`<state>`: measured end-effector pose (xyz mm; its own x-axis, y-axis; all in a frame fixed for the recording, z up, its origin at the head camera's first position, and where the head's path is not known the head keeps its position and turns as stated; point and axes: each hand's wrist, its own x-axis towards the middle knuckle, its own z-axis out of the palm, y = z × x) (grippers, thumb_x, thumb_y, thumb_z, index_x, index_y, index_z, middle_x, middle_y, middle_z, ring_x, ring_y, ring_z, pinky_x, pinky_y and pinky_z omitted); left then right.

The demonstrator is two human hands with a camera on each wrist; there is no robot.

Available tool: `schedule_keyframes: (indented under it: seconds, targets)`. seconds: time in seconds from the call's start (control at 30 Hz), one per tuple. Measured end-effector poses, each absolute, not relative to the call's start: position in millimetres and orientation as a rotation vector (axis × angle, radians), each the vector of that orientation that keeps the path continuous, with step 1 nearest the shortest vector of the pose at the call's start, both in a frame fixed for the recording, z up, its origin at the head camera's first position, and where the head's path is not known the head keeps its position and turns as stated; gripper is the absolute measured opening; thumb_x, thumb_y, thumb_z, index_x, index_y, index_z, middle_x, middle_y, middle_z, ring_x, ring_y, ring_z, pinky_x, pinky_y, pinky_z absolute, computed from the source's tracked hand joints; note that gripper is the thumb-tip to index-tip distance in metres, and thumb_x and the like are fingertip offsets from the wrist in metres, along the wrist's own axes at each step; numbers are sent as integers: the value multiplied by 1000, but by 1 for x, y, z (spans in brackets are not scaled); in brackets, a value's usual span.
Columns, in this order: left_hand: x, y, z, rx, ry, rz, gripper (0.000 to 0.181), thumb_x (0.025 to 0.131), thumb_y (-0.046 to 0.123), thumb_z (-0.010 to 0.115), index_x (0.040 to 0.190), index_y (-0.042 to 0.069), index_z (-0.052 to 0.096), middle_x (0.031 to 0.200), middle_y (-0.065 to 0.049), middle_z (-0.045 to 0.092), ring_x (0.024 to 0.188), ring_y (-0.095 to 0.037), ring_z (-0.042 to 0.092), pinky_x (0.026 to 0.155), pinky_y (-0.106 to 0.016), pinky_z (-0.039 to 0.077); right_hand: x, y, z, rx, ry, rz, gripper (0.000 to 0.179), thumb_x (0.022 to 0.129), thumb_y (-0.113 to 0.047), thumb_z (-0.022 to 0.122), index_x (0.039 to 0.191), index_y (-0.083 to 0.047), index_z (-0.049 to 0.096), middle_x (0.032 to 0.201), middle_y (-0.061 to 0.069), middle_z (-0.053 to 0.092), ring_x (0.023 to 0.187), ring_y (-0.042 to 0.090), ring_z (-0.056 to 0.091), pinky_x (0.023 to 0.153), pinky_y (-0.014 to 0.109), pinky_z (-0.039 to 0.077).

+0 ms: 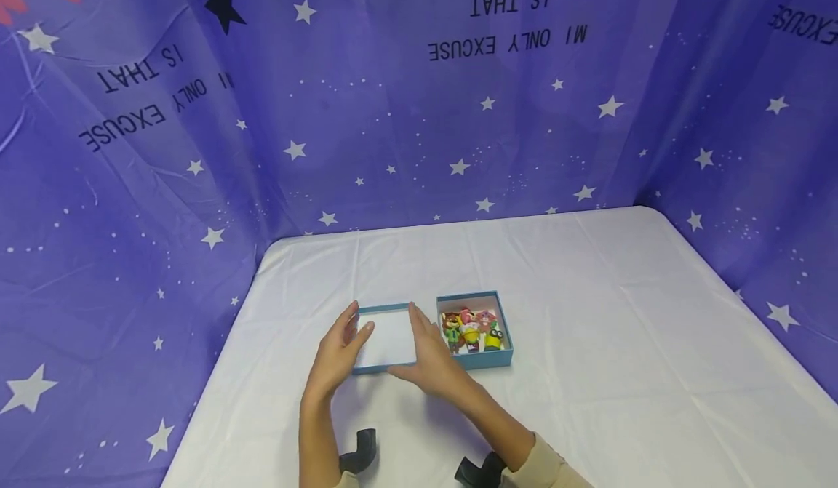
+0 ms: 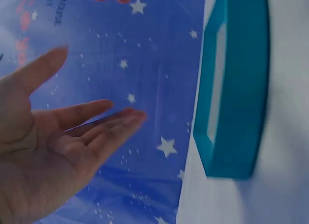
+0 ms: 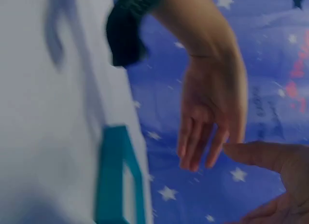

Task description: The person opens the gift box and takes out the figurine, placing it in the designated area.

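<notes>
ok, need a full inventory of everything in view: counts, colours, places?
Shallow box: 1, teal with white inside, on the table below the hands.
Figurine box: 1, teal with pale inside, right of the shallow box.
Figurines: at least five, mixed red, pink, yellow, green and brown, inside the figurine box; overlap prevents an exact count.
Tablecloth: 1, white, under both boxes.
Backdrop: blue-purple with stars and black lettering, behind and beside the table.
Curved pieces: 2, black, one by each forearm.
Sleeves: 2, beige, bottom edge.
Left hand: 1, bare, above the shallow box's left side.
Right hand: 1, bare, above its right side.
</notes>
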<state>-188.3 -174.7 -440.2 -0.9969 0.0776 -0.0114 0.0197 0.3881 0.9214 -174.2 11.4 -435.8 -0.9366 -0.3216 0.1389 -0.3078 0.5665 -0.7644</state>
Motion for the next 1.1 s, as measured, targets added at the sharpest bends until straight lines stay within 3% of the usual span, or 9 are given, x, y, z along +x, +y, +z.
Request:
schedule_keyframes:
  seconds: [0.17,0.3,0.47,0.7,0.9,1.1]
  targets:
    - [-192,-158,-436,147,2588,1949,62,92,36,57,142,8,33,144,-9,35,131,-26,34,105,-40,30,-176,45,-420,-581,2809,-1461,94,73,-17,80,145,1,22,148,17,26,133,35,27,102,52,29]
    - [-196,-140,-441,202,2644,2017,65,89,27,62,142,6,31,143,-12,36,131,-24,34,105,-37,30,-183,79,-428,-643,2836,-1523,98,71,-18,81,146,-3,21,149,16,24,134,35,25,102,58,25]
    - [-200,-117,-452,339,2654,2002,79,84,27,69,146,9,23,147,-11,29,134,-24,28,106,-37,28,-190,117,-448,-622,2834,-1565,107,67,-23,84,148,-7,16,151,14,16,136,34,18,104,56,22]
    - [-204,-93,-470,502,2688,1665,102,75,40,75,149,13,11,153,-11,13,137,-29,17,107,-45,23,-193,148,-475,-496,2815,-1580,117,65,-34,84,148,-5,7,152,19,9,136,40,11,103,60,18]
    - [-206,-82,-488,594,2699,1454,116,68,43,80,149,6,3,154,-12,3,139,-28,5,110,-46,14,-196,154,-495,-451,2739,-1603,115,67,-32,83,148,-4,6,151,23,8,135,45,10,102,63,15]
    - [-204,-74,-495,611,2633,1472,114,73,42,76,147,-1,1,152,-20,3,138,-34,7,109,-49,15,-199,155,-507,-428,2654,-1662,112,69,-29,82,148,-4,6,151,23,8,135,44,9,103,62,12]
